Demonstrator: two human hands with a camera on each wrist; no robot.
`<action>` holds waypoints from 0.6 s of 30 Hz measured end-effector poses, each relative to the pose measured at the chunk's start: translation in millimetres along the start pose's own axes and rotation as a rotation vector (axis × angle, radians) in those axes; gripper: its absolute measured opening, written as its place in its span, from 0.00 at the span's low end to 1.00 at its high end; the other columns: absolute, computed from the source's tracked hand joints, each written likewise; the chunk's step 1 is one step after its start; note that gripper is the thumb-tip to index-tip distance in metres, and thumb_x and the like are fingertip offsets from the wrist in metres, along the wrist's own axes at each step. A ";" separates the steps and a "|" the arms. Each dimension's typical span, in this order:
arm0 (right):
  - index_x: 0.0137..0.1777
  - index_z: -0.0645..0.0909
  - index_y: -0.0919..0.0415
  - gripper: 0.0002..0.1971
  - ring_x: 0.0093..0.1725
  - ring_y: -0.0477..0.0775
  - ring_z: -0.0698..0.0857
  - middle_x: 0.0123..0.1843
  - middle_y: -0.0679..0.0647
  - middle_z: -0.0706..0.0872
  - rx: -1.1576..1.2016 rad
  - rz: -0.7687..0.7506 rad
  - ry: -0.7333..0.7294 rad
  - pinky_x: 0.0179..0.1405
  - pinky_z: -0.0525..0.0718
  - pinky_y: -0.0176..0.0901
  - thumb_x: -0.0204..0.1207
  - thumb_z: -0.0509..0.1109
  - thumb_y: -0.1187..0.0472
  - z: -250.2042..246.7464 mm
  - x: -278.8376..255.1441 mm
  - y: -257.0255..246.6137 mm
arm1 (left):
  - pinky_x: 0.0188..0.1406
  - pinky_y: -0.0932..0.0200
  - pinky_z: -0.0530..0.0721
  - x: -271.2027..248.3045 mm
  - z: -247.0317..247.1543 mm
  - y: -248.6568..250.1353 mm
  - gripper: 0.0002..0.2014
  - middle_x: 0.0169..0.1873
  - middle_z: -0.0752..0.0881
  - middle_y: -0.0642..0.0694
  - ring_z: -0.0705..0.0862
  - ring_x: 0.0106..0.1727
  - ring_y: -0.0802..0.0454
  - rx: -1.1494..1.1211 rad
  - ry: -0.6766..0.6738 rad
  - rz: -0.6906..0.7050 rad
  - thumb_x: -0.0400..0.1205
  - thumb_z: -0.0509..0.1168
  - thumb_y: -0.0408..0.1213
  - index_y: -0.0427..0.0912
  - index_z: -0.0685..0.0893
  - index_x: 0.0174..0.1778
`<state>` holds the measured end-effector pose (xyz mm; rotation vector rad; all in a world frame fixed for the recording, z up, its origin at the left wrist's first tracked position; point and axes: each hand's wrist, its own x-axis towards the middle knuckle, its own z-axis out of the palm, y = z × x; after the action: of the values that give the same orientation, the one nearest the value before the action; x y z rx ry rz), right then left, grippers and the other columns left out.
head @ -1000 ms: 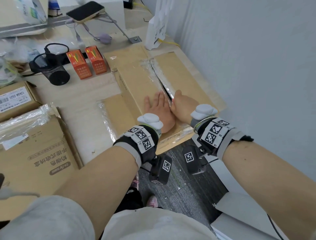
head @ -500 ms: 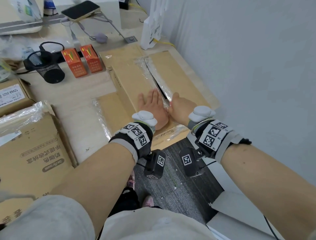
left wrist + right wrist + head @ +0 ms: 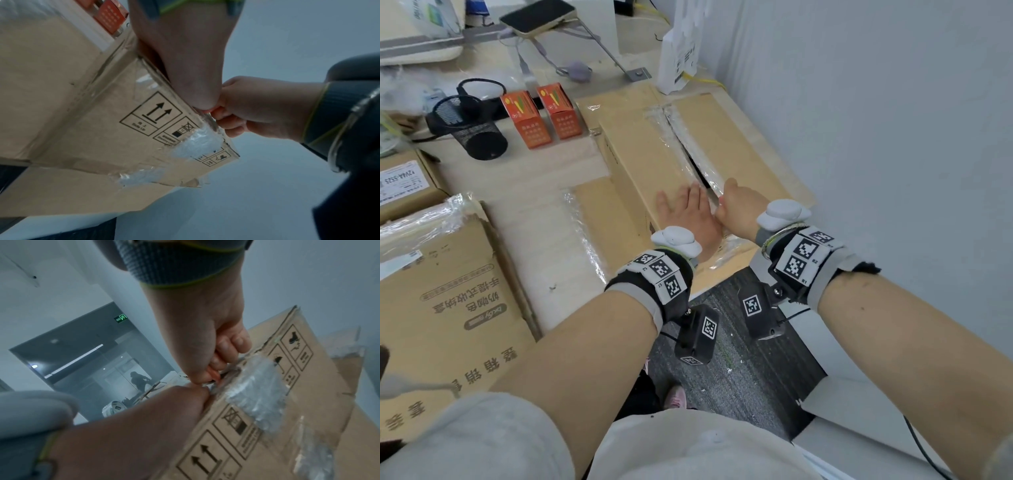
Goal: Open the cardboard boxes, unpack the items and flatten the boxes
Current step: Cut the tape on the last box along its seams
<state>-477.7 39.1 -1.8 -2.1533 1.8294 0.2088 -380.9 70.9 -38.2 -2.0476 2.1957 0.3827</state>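
A large cardboard box (image 3: 650, 150) stands at the table's right end, its taped top seam (image 3: 697, 164) split into a dark slit. My left hand (image 3: 685, 216) lies flat on the left top flap, fingers straight, right beside the seam. My right hand (image 3: 739, 209) is at the near end of the seam, fingers curled into the slit around the edge of the right flap (image 3: 736, 150). The right wrist view shows those curled fingers (image 3: 224, 352) tucked in by crumpled tape (image 3: 252, 386). From the left wrist, the left hand (image 3: 185, 56) sits on top and the right hand (image 3: 257, 107) grips the edge.
Two small orange boxes (image 3: 527, 120) and a tipped black mesh cup (image 3: 472, 130) sit left of the box. Two more cardboard boxes (image 3: 441, 308) (image 3: 404, 185) lie at the left. A white carton (image 3: 679, 48) stands behind, and a wall (image 3: 893, 137) runs close along the right.
Both hands stay at the near end of the seam in much the same pose. Only the head view has shifted a little.
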 end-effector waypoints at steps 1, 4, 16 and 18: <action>0.62 0.67 0.70 0.13 0.31 0.60 0.76 0.36 0.59 0.78 0.003 -0.009 0.011 0.24 0.64 0.45 0.82 0.57 0.63 0.9 -2.8 1.5 | 0.79 0.31 0.39 -0.7 0.0 0.2 0.29 0.85 0.47 0.48 0.44 0.85 0.50 0.005 0.002 -0.004 0.87 0.37 0.48 0.42 0.46 0.85; 0.62 0.66 0.70 0.13 0.32 0.60 0.75 0.33 0.55 0.74 0.016 -0.021 0.010 0.26 0.65 0.46 0.83 0.57 0.62 2.8 -10.7 6.6 | 0.79 0.32 0.40 -2.2 0.8 0.9 0.29 0.85 0.47 0.48 0.44 0.85 0.50 0.030 0.021 -0.016 0.87 0.38 0.48 0.42 0.46 0.85; 0.60 0.65 0.70 0.11 0.32 0.59 0.75 0.30 0.52 0.70 0.105 -0.085 0.053 0.28 0.67 0.46 0.86 0.54 0.62 6.4 -42.0 25.8 | 0.79 0.32 0.44 0.3 6.1 0.6 0.30 0.85 0.50 0.47 0.47 0.85 0.50 0.057 0.082 -0.013 0.87 0.39 0.49 0.42 0.48 0.85; 0.60 0.65 0.70 0.11 0.29 0.58 0.74 0.31 0.55 0.73 0.144 -0.105 0.090 0.23 0.62 0.47 0.87 0.53 0.61 9.4 -46.4 27.5 | 0.79 0.32 0.46 -1.5 5.1 1.2 0.29 0.85 0.51 0.47 0.47 0.85 0.49 0.053 0.109 -0.009 0.87 0.39 0.49 0.42 0.49 0.85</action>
<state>-512.0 81.7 -0.2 -2.1818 1.7151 -0.0436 -382.4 73.8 -42.6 -2.0967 2.2302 0.2145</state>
